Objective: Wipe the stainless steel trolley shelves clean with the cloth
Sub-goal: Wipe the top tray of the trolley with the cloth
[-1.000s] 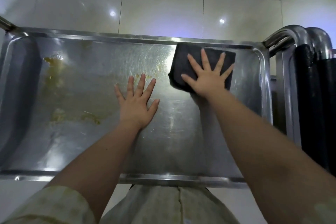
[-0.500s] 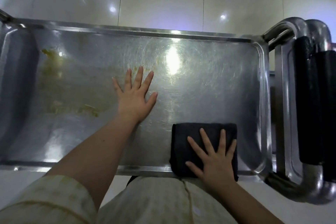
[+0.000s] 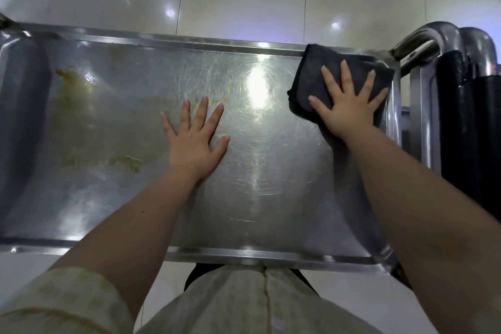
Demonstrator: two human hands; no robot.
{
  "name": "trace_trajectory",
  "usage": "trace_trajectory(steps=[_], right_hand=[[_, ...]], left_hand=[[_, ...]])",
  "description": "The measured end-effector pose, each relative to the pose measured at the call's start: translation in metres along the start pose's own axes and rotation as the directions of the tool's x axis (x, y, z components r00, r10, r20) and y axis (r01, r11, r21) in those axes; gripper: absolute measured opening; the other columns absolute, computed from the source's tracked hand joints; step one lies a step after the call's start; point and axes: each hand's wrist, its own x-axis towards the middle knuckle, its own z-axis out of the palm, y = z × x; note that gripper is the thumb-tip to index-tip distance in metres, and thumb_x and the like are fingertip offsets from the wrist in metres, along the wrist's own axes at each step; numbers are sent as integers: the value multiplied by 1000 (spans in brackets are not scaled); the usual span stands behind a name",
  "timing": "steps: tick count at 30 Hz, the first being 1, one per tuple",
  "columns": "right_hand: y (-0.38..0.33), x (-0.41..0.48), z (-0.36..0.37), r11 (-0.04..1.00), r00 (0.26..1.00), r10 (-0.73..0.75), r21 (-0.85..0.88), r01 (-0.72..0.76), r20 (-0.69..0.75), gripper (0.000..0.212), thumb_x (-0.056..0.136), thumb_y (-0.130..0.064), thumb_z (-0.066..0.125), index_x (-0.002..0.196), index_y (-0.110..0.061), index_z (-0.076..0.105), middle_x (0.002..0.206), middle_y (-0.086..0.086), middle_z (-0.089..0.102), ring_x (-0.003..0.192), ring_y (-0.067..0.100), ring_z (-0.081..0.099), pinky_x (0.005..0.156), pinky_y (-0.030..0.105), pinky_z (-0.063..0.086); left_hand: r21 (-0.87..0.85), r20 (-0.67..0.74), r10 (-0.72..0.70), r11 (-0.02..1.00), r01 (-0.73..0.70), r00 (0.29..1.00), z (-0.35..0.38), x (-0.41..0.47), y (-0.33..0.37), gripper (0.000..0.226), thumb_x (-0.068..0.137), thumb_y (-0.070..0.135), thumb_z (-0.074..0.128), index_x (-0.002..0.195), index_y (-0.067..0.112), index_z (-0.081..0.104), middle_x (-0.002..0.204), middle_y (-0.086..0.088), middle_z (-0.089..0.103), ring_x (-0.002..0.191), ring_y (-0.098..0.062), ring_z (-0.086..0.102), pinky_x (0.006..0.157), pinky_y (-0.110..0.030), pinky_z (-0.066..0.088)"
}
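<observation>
A scratched stainless trolley shelf [image 3: 271,198] stands on glossy pale floor tiles [image 3: 244,3], with yellowish smears [image 3: 81,122] across its left half. The dark cloth [image 3: 311,81] lies in the shelf's far right corner under the right hand [image 3: 349,108], fingers spread flat on it. The left hand [image 3: 195,144] rests splayed on bare steel near the shelf's middle, grasping nothing.

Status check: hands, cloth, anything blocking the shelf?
Right hand flat on dark cloth at far right corner. Left hand flat on bare shelf. Yellow stains remain left. Nothing in the way.
</observation>
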Motion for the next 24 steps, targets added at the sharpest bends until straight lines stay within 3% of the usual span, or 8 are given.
trace_trajectory(steps=[4, 10, 14, 20, 24], right_hand=[[22, -91, 34, 998, 999, -54, -40, 54, 3, 77, 78, -86, 7, 146, -57, -16, 162, -14, -18, 145, 44, -20, 110, 71, -8], [23, -247, 100, 984, 983, -162, -62, 168, 90, 74, 88, -80, 15, 154, -45, 12, 164, -2, 9, 145, 53, -3, 105, 78, 7], [-14, -253, 100, 961, 964, -258, -84, 264, 70, 73, 88, -78, 24, 153, -45, 18, 163, -1, 16, 143, 57, 2, 102, 81, 10], [-107, -221, 95, 837, 838, -546, -58, 544, -21, 74, 84, -77, 42, 150, -48, 25, 164, -5, 15, 144, 53, 2, 105, 79, 3], [-64, -220, 94, 853, 853, -519, -94, 513, -52, 76, 82, -78, 41, 150, -49, 24, 163, -8, 15, 146, 50, 3, 104, 79, 4]], left_hand=[[-10, -6, 3, 1000, -3, 1000, -1, -1, 1, 68, 92, 67, 15, 154, 44, 1, 165, 8, -6, 151, -26, -11, 112, -67, -12], [1, 7, 4, 1000, -4, 1000, -3, -1, 0, 68, 92, 67, 13, 154, 44, -1, 164, 8, -7, 151, -27, -12, 112, -67, -13], [-4, 14, 2, 1000, -2, 1000, -4, 0, -1, 67, 92, 68, 13, 154, 45, -1, 164, 9, -8, 151, -27, -12, 111, -68, -13], [3, 29, 8, 1000, -8, 1000, -7, 0, -5, 65, 95, 67, 16, 153, 46, -3, 164, 11, -11, 150, -24, -16, 112, -67, -13], [-21, 34, 8, 1000, -8, 999, -7, -1, -3, 64, 96, 67, 20, 153, 47, -1, 164, 11, -8, 150, -23, -14, 112, -66, -14]])
